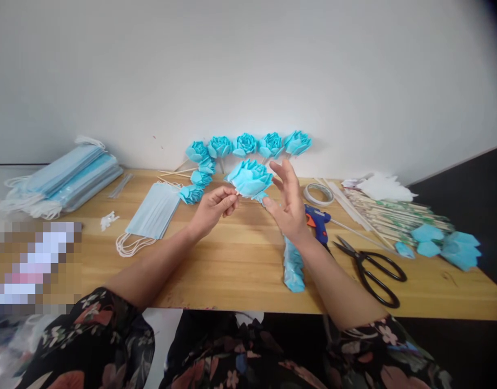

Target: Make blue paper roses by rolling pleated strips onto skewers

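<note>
The left hand (216, 209) pinches a blue flower (250, 179) above the wooden surface (216, 270), the right hand (289, 209) spread beside it. Other flowers (245, 144) lie near the wall (248, 70); a glue gun (322, 222) and scissors (358, 257) rest rightward.

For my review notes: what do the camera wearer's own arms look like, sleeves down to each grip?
The left grip and right grip are bare human hands without gloves. The left forearm and right forearm are uncovered too. The left sleeve and right sleeve are black with a floral print in pinkish and pale tones, plus some blue on the right one.
</note>
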The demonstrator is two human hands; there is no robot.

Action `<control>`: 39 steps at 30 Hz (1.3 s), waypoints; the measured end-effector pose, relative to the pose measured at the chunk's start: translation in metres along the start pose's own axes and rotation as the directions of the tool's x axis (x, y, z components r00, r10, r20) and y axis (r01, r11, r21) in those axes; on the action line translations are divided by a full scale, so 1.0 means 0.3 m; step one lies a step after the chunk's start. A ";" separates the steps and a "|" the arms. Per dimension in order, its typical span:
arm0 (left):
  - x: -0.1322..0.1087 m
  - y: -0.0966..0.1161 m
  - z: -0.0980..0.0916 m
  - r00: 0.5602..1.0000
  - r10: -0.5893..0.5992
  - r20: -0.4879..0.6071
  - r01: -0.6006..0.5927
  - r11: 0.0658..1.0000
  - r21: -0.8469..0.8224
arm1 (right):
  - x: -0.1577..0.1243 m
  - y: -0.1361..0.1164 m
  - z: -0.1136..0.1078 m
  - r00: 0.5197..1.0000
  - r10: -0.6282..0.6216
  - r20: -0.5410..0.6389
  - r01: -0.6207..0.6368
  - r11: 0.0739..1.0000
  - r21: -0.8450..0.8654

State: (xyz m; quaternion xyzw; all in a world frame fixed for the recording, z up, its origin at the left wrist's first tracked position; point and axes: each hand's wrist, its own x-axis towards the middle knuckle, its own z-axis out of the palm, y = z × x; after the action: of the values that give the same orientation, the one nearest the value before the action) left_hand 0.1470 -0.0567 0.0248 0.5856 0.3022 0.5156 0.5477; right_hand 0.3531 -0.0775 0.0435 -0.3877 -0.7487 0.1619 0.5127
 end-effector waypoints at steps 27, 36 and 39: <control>0.007 -0.014 -0.008 0.994 0.057 -0.094 -0.037 0.979 0.202 | -0.020 -0.007 0.021 0.987 0.035 -0.157 -0.048 0.995 -0.083; 0.004 -0.008 0.000 0.993 0.084 -0.077 -0.066 0.975 0.212 | -0.015 -0.012 0.032 0.998 0.029 -0.064 -0.037 0.991 -0.131; 0.002 -0.007 0.002 0.994 0.085 -0.068 -0.068 0.973 0.221 | -0.013 -0.015 0.031 0.997 0.047 -0.062 -0.055 0.988 -0.143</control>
State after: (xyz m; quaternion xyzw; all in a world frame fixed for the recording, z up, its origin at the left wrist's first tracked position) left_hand 0.1483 -0.0559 0.0232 0.6329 0.3553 0.5222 0.4478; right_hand 0.3435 -0.0818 0.0399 -0.4473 -0.7331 0.1091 0.5005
